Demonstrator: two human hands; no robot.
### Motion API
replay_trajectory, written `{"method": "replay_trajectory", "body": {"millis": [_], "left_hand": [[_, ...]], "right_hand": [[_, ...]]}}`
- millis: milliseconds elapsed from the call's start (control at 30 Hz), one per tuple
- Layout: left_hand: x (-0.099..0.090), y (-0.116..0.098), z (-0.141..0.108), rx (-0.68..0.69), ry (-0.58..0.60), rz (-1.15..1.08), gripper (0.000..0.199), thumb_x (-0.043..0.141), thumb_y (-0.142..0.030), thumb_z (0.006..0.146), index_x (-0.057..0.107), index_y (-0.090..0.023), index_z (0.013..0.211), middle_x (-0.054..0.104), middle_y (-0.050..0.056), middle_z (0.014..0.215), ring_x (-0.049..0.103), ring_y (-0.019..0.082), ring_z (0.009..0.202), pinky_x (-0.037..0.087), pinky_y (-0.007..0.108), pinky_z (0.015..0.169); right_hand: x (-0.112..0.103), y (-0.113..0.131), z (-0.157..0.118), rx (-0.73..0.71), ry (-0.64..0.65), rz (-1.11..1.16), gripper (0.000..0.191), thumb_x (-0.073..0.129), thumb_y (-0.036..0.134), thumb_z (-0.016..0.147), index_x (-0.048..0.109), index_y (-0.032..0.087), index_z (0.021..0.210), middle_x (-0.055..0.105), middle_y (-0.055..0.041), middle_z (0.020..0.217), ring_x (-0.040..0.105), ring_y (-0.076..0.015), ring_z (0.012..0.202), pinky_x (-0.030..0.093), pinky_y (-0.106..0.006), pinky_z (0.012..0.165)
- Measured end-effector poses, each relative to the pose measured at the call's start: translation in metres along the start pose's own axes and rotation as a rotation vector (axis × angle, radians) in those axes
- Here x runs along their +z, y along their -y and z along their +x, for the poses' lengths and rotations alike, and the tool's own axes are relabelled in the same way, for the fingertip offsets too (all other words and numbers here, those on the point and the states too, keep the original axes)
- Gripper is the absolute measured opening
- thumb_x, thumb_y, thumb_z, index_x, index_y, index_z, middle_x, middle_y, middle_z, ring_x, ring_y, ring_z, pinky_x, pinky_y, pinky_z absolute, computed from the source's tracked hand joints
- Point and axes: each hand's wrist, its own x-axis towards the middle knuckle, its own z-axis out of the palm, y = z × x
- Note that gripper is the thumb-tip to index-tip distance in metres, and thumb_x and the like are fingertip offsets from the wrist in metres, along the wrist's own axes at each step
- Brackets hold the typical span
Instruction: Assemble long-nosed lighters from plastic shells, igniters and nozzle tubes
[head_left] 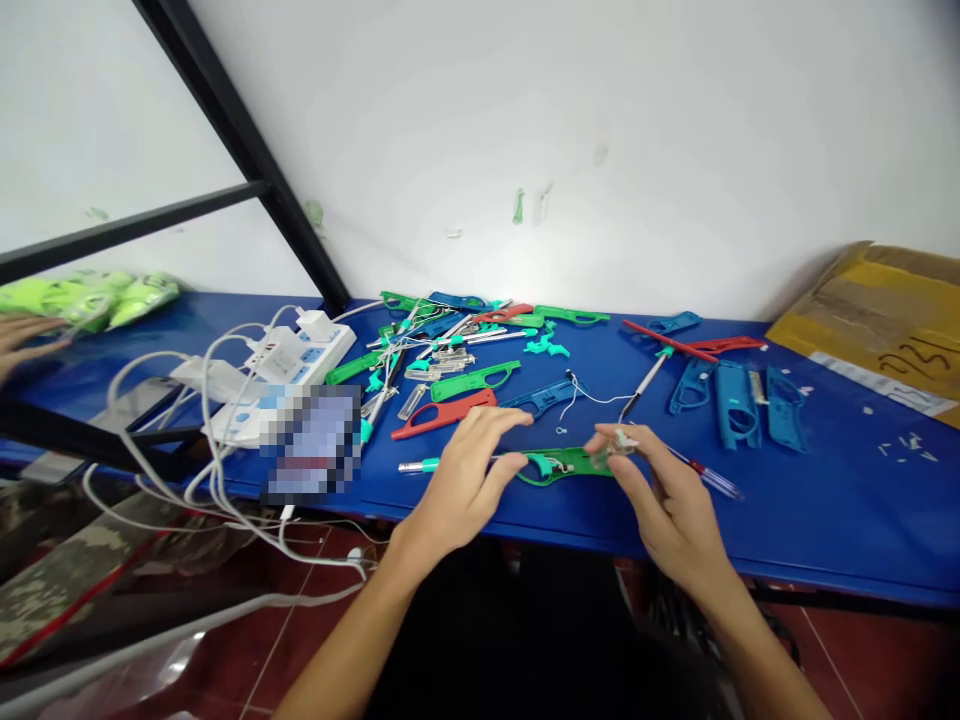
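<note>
A green lighter shell half [574,466] lies near the front edge of the blue table, with a teal trigger piece [541,468] and small parts in it. Its metal tube [415,466] points left. Over the tube, my left hand [471,475] is open, thumb and fingers apart. My right hand [664,490] pinches a small clear part [616,446] above the right end of the green shell. A screwdriver [712,475] lies partly behind my right hand. Beyond my hands are a red shell [444,414] and a blue shell [544,399].
Loose shells, tubes and teal pieces [547,342] are heaped at the back. On the left are a power strip [319,360] with white cables, a blurred-out phone [315,445], a black frame and another person's hand [30,340]. Blue shells [736,405] and a cardboard box [885,325] stand right.
</note>
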Motion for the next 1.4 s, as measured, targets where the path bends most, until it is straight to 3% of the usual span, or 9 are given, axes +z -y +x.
{"method": "replay_trajectory", "body": {"millis": [133,233,333,433,600,767,1167,1400], "left_hand": [[-0.009,0.0,0.014,0.009,0.184,0.187,0.029,0.051,-0.041,0.116,0.068,-0.02,0.126,0.076,0.009,0.128,0.068,0.025,0.121,0.048,0.045,0.111],[-0.008,-0.004,0.025,0.065,0.352,0.304,0.03,0.056,-0.043,0.113,0.067,-0.02,0.128,0.076,0.008,0.125,0.069,0.025,0.119,0.05,0.044,0.108],[-0.005,-0.011,0.039,0.109,0.441,0.402,0.026,0.052,-0.035,0.116,0.069,-0.017,0.123,0.077,0.008,0.119,0.069,0.025,0.113,0.052,0.043,0.102],[-0.003,-0.019,0.058,0.137,0.519,0.536,0.025,0.051,-0.025,0.115,0.072,-0.014,0.107,0.077,0.007,0.108,0.071,0.025,0.103,0.053,0.042,0.095],[0.002,-0.025,0.09,0.245,0.696,0.651,0.02,0.066,-0.018,0.104,0.075,-0.016,0.086,0.078,0.006,0.091,0.075,0.026,0.088,0.051,0.04,0.082],[0.009,-0.024,0.098,0.318,0.719,0.705,0.019,0.075,-0.016,0.091,0.073,-0.017,0.073,0.073,0.006,0.072,0.072,0.026,0.075,0.048,0.039,0.072],[0.025,-0.031,0.095,0.447,0.709,0.809,0.022,0.084,-0.021,0.085,0.069,-0.019,0.069,0.073,0.007,0.069,0.071,0.028,0.076,0.042,0.041,0.073],[0.022,-0.027,0.087,0.494,0.724,0.819,0.022,0.085,-0.019,0.085,0.07,-0.021,0.068,0.074,0.006,0.075,0.068,0.029,0.085,0.043,0.045,0.084]], "right_hand": [[-0.012,-0.022,0.003,-0.123,0.109,-0.269,0.037,0.053,0.026,0.114,0.063,0.029,0.149,0.074,-0.0074,0.119,0.071,-0.0218,0.106,0.057,-0.037,0.092],[-0.008,-0.033,0.0,-0.15,0.111,-0.349,0.027,0.058,0.028,0.113,0.064,0.026,0.139,0.075,-0.0083,0.119,0.072,-0.0238,0.106,0.056,-0.04,0.095],[-0.004,-0.034,-0.002,-0.169,0.124,-0.4,0.014,0.06,0.03,0.112,0.067,0.025,0.123,0.077,-0.0065,0.112,0.072,-0.0241,0.099,0.055,-0.041,0.091],[-0.003,-0.031,-0.002,-0.176,0.173,-0.423,0.016,0.057,0.03,0.113,0.069,0.025,0.123,0.078,-0.0058,0.111,0.072,-0.0237,0.095,0.054,-0.041,0.088],[-0.004,-0.024,-0.001,-0.14,0.204,-0.363,0.015,0.058,0.027,0.112,0.069,0.024,0.122,0.078,-0.0063,0.109,0.071,-0.0242,0.095,0.056,-0.041,0.09],[-0.006,-0.022,-0.003,-0.11,0.249,-0.354,0.015,0.057,0.026,0.113,0.067,0.023,0.123,0.076,-0.007,0.11,0.068,-0.0242,0.096,0.058,-0.041,0.088],[-0.005,-0.024,-0.006,-0.099,0.254,-0.323,0.014,0.055,0.026,0.114,0.066,0.023,0.122,0.074,-0.0066,0.107,0.067,-0.0236,0.095,0.058,-0.042,0.084],[-0.006,-0.024,-0.007,-0.089,0.249,-0.306,0.013,0.059,0.023,0.112,0.065,0.024,0.123,0.074,-0.0064,0.109,0.067,-0.0236,0.096,0.057,-0.04,0.084]]}}
